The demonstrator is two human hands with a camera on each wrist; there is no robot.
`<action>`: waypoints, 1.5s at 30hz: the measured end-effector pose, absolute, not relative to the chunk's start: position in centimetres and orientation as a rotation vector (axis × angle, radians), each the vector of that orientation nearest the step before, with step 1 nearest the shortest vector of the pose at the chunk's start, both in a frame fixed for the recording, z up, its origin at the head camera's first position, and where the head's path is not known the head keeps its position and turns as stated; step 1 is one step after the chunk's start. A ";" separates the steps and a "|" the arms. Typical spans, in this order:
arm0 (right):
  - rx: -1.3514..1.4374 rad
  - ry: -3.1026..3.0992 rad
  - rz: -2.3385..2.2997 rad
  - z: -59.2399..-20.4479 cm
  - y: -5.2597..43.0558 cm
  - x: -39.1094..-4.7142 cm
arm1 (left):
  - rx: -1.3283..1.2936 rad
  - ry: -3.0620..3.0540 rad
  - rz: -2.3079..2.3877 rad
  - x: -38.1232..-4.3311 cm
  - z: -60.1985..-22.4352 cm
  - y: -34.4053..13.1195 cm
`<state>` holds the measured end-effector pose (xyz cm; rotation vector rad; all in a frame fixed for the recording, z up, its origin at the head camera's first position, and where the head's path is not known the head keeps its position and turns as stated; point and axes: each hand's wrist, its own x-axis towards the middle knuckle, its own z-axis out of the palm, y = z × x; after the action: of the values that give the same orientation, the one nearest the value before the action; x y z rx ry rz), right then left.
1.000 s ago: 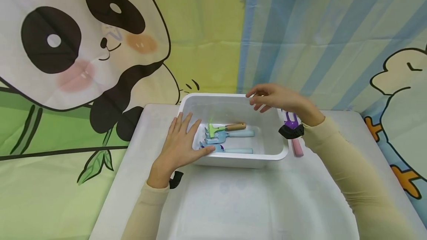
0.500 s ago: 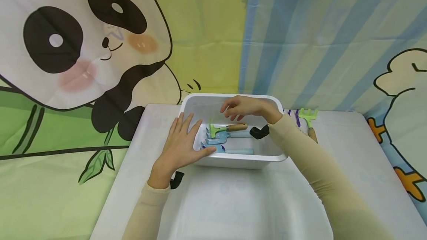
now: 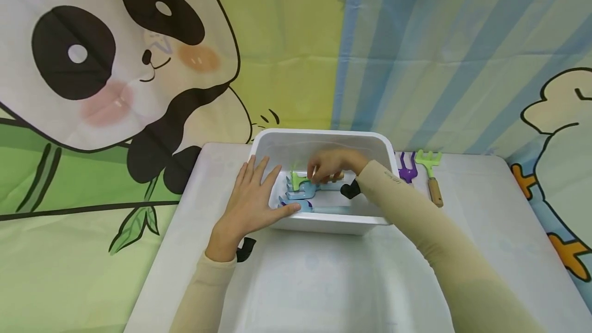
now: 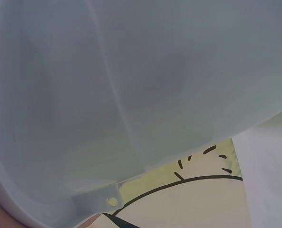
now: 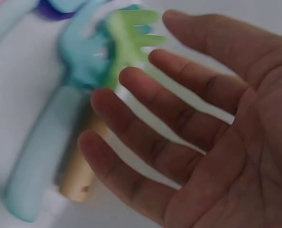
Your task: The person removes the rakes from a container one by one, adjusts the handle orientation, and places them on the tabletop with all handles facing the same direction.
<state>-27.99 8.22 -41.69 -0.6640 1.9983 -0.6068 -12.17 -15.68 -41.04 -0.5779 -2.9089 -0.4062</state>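
My right hand (image 3: 330, 164) is inside a white plastic bin (image 3: 324, 224), over a small green hand rake (image 3: 298, 181) with a wooden handle. In the right wrist view its fingers reach, loosely bent, above that green rake (image 5: 126, 42), without a visible grip. Beneath the green rake lies a light-blue hand rake (image 5: 41, 152). A second light-blue tool (image 3: 330, 209), with some purple at its head, lies along the bin's near wall. My left hand (image 3: 252, 202) rests with fingers spread on the bin's left rim. The left wrist view shows the bin's outer wall (image 4: 179, 76).
On the white table (image 3: 324, 281), right of the bin, lie a purple hand fork (image 3: 408, 171) and another green rake (image 3: 433, 184) with a wooden handle. Printed cloth (image 3: 287, 50) hangs behind the table.
My right hand has moved left from over the bin's right rim, then down into the bin to the green rake. The left hand has stayed put.
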 end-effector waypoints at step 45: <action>-0.507 1.807 -0.294 -44.4 7.3 -26.1 | -0.575 -2.904 -0.441 -12.4 -41.1 -15.5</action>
<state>-26.06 7.33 -44.44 -0.5066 1.8067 -0.2943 -12.38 -15.46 -41.14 -0.5747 -2.9039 -0.4405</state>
